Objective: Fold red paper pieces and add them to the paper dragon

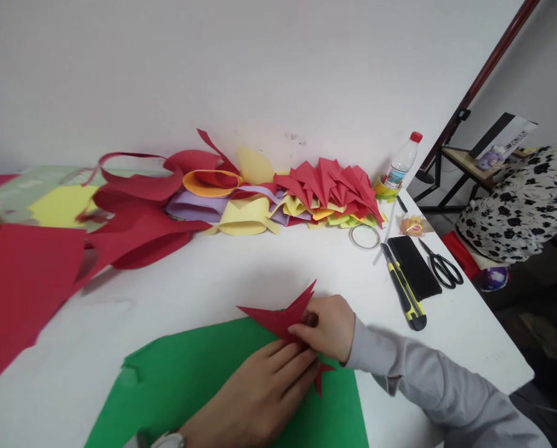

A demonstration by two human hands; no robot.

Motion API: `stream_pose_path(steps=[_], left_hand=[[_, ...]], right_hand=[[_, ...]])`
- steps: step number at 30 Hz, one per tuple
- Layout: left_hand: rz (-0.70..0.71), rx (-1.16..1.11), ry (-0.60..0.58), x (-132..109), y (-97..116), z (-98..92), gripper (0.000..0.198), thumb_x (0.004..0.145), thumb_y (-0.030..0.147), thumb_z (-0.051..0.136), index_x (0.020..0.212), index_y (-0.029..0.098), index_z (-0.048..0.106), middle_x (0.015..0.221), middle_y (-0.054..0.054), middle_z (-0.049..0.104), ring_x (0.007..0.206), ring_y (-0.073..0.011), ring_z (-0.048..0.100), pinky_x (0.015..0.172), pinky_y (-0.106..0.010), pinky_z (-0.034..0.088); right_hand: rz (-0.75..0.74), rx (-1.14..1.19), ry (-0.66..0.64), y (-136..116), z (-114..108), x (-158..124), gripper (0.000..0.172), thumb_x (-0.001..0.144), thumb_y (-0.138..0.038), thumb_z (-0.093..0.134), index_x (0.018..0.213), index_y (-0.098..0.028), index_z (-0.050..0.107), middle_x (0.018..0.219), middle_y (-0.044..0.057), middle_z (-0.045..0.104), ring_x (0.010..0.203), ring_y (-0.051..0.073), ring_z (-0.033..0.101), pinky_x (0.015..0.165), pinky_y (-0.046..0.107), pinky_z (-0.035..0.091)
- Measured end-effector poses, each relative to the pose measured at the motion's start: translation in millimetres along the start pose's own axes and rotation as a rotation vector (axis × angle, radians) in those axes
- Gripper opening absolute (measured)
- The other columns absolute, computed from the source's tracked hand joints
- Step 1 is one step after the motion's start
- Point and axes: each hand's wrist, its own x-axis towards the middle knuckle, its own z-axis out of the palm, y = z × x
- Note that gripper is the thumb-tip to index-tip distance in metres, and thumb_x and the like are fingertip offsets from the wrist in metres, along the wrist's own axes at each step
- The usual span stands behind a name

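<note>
A folded red paper piece point(278, 318) with sharp points lies over the far edge of a green paper sheet point(180, 367). My right hand point(329, 326) pinches it between thumb and fingers at its right side. With fingers stretched out and lying flat, my left hand point(264, 392) presses down over the near part of the red piece and the green sheet. Small red tips show below the left fingertips. The middle of the red piece is hidden under my hands.
Along the wall lie curled red paper shapes point(142, 233), stacked red folded pieces point(329, 183) and a bottle point(399, 165). On the right are a tape roll point(351, 237), box cutter point(403, 289), black phone-like slab point(414, 267) and scissors point(446, 272). A person in patterned clothing point(530, 199) is beyond.
</note>
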Motion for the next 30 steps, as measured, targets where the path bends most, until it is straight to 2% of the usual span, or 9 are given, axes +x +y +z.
stream_pose_path(steps=[4, 6, 9, 15, 20, 24, 28, 30], left_hand=[[-0.051, 0.06, 0.095, -6.8, -17.7, -17.7, 0.027, 0.086, 0.006, 0.043, 0.084, 0.016, 0.068, 0.085, -0.008, 0.074, 0.084, -0.02, 0.066, 0.081, -0.035, 0.055], [-0.083, 0.127, 0.07, -13.3, -25.7, -20.4, 0.026, 0.087, 0.008, 0.045, 0.083, 0.016, 0.069, 0.085, -0.008, 0.075, 0.085, -0.021, 0.067, 0.079, -0.036, 0.056], [-0.077, 0.205, -0.003, -21.6, -29.6, -16.5, 0.029, 0.088, 0.008, 0.043, 0.094, 0.015, 0.07, 0.093, -0.01, 0.075, 0.09, -0.0231, 0.068, 0.081, -0.038, 0.056], [-0.128, 0.21, -0.133, -19.9, -19.4, -7.0, 0.03, 0.092, 0.014, 0.042, 0.103, 0.011, 0.069, 0.104, -0.014, 0.073, 0.101, -0.0273, 0.065, 0.088, -0.043, 0.055], [-0.171, 0.196, -0.144, -17.7, -15.6, -6.8, 0.03, 0.095, 0.019, 0.041, 0.103, 0.013, 0.069, 0.105, -0.012, 0.072, 0.104, -0.0262, 0.063, 0.091, -0.043, 0.053], [-0.221, 0.177, -0.121, -18.9, -10.7, -3.5, 0.03, 0.094, 0.021, 0.042, 0.104, 0.011, 0.069, 0.102, -0.012, 0.072, 0.103, -0.0273, 0.062, 0.094, -0.045, 0.051], [-0.267, 0.155, -0.123, -17.9, -3.5, 1.8, 0.03, 0.094, 0.024, 0.043, 0.105, 0.012, 0.068, 0.104, -0.011, 0.072, 0.103, -0.0268, 0.062, 0.093, -0.043, 0.051], [-0.259, 0.162, -0.118, -17.9, 0.0, 5.0, 0.029, 0.093, 0.023, 0.044, 0.106, 0.012, 0.068, 0.106, -0.01, 0.072, 0.104, -0.0274, 0.062, 0.094, -0.044, 0.05]], right_hand=[[-0.03, 0.0, 0.014, 2.9, 0.8, -1.6, 0.018, 0.077, -0.032, 0.073, 0.069, -0.017, 0.068, 0.069, 0.001, 0.07, 0.062, 0.014, 0.061, 0.055, 0.023, 0.034], [-0.048, 0.015, 0.012, 4.9, 2.3, -2.7, 0.016, 0.078, -0.03, 0.073, 0.069, -0.017, 0.067, 0.067, 0.0, 0.069, 0.061, 0.013, 0.06, 0.055, 0.022, 0.034], [-0.082, -0.013, 0.035, 9.1, 5.2, -2.5, 0.017, 0.077, -0.029, 0.073, 0.067, -0.018, 0.066, 0.065, -0.001, 0.067, 0.059, 0.013, 0.058, 0.054, 0.023, 0.033], [-0.088, -0.049, 0.089, 15.5, 7.3, 4.8, 0.024, 0.071, -0.024, 0.077, 0.057, -0.018, 0.059, 0.061, -0.002, 0.062, 0.059, 0.012, 0.054, 0.056, 0.023, 0.034], [0.009, 0.035, 0.105, 14.9, 5.3, 5.5, 0.026, 0.066, -0.019, 0.079, 0.057, -0.018, 0.055, 0.056, -0.005, 0.054, 0.052, 0.01, 0.048, 0.051, 0.021, 0.034], [-0.06, 0.077, 0.193, 14.6, 6.8, -0.9, 0.025, 0.064, -0.012, 0.076, 0.059, -0.019, 0.053, 0.061, -0.006, 0.053, 0.052, 0.009, 0.046, 0.051, 0.02, 0.035], [-0.156, 0.048, 0.284, 12.4, 10.7, -5.7, 0.018, 0.065, -0.008, 0.071, 0.068, -0.019, 0.058, 0.068, -0.004, 0.057, 0.059, 0.012, 0.05, 0.056, 0.021, 0.038], [-0.136, -0.006, 0.287, 11.5, 12.0, -6.1, 0.015, 0.067, -0.009, 0.07, 0.069, -0.019, 0.059, 0.068, -0.002, 0.058, 0.061, 0.013, 0.052, 0.057, 0.023, 0.039]])
